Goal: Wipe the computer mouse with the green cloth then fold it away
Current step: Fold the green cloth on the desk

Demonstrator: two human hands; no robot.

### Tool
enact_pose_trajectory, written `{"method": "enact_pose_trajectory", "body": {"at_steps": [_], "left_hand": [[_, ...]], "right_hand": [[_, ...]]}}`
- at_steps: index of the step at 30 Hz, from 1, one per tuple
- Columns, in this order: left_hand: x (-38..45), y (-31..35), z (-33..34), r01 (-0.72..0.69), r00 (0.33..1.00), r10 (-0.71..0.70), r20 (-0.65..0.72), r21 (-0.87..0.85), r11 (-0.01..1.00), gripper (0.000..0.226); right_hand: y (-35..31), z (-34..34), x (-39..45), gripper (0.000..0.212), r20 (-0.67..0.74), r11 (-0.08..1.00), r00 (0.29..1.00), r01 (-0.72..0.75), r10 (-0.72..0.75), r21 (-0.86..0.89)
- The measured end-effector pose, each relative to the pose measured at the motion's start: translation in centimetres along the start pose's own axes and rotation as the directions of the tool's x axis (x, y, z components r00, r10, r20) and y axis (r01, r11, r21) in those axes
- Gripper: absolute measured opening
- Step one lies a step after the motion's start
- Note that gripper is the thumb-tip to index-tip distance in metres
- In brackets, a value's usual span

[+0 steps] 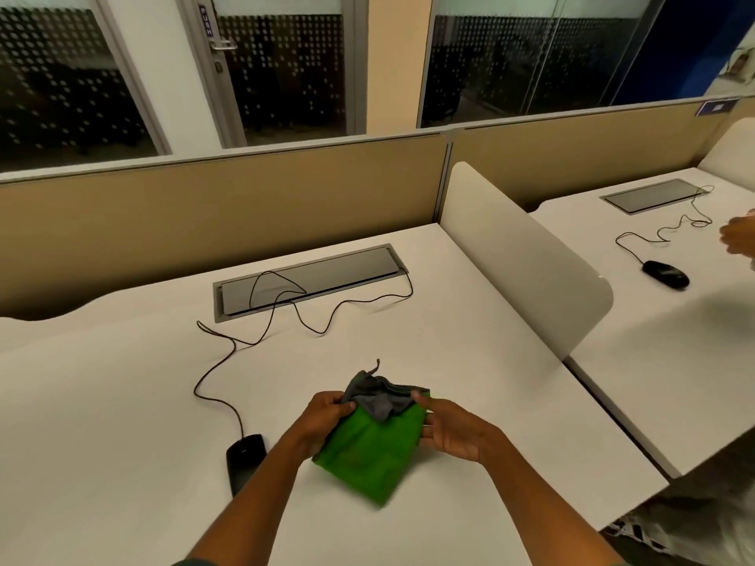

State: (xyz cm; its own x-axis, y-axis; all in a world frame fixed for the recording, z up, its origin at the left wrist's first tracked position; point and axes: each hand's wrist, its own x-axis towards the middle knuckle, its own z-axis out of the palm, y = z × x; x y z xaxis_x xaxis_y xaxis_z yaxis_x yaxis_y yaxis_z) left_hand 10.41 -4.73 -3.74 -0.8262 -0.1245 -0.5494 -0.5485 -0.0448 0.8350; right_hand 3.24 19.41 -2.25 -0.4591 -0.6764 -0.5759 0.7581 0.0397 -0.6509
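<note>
The green cloth (369, 447) with a grey inner side hangs between both hands just above the white desk (122, 381), partly folded, its grey top edge turned over. My left hand (325, 414) pinches its upper left corner. At the upper right edge my right hand (453, 428) grips it with fingers curled. The black computer mouse (244, 457) lies on the desk to the left of my left forearm, partly hidden by it. Its black cable (228, 353) loops back toward the grey cable hatch (306, 279).
A white divider panel (527, 259) stands at the desk's right side. Beyond it, a second desk holds another black mouse (666, 274) with a cable. Another person's hand (737, 239) shows at the right edge. A tan partition (204, 198) runs along the back.
</note>
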Motion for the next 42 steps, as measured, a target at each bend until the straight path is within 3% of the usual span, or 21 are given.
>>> {"method": "enact_pose_trajectory", "body": {"at_steps": [5, 10, 13, 15, 18, 22, 25, 29, 37, 42], "left_hand": [[1.6, 0.4, 1.8, 0.095, 0.995, -0.094, 0.022, -0.055, 0.994, 0.02], [3.0, 1.4, 3.2, 0.124, 0.992, -0.125, 0.03, 0.035, 0.992, 0.018], [4.5, 1.7, 4.3, 0.094, 0.991, -0.084, -0.108, 0.09, 0.991, 0.017], [5.6, 1.7, 5.1, 0.006, 0.972, 0.045, -0.23, 0.215, 0.977, 0.025], [6.3, 2.3, 6.3, -0.113, 0.956, 0.217, -0.199, 0.434, 0.894, 0.035], [7.1, 3.3, 7.5, -0.176, 0.935, 0.288, -0.209, 0.432, 0.885, 0.059], [8.0, 3.3, 7.5, -0.164, 0.912, 0.308, -0.271, 0.447, 0.879, 0.038], [8.4, 3.1, 6.6, -0.177, 0.906, 0.292, -0.305, 0.353, 0.919, 0.01], [6.3, 3.7, 5.2, -0.289, 0.917, 0.341, -0.205, 0.246, 0.925, 0.023], [4.7, 2.6, 3.3, -0.347, 0.929, 0.368, -0.036, 0.254, 0.903, 0.019]], "right_hand": [[-0.9, -3.0, 1.3, 0.061, -0.05, 0.983, 0.999, 0.009, -0.019, -0.185], [-2.6, -5.0, 2.9, 0.025, -0.225, 0.973, 0.973, -0.006, -0.047, -0.232], [-4.1, -5.9, 3.7, 0.021, -0.351, 0.936, 0.929, -0.016, -0.116, -0.352], [-5.0, -6.2, 4.3, 0.018, -0.388, 0.894, 0.906, -0.022, -0.172, -0.448], [-5.7, -6.5, 5.1, 0.021, -0.378, 0.821, 0.891, -0.01, -0.251, -0.57], [-6.1, -6.5, 5.5, 0.033, -0.315, 0.735, 0.887, 0.04, -0.338, -0.677], [-6.5, -6.6, 5.5, 0.025, -0.3, 0.683, 0.861, 0.072, -0.411, -0.727], [-7.1, -7.3, 5.1, 0.017, -0.303, 0.726, 0.862, 0.102, -0.406, -0.68], [-8.1, -7.3, 2.8, 0.021, -0.203, 0.693, 0.882, 0.173, -0.425, -0.699], [-7.5, -7.0, 0.5, 0.017, -0.058, 0.6, 0.929, 0.187, -0.364, -0.778]]}}
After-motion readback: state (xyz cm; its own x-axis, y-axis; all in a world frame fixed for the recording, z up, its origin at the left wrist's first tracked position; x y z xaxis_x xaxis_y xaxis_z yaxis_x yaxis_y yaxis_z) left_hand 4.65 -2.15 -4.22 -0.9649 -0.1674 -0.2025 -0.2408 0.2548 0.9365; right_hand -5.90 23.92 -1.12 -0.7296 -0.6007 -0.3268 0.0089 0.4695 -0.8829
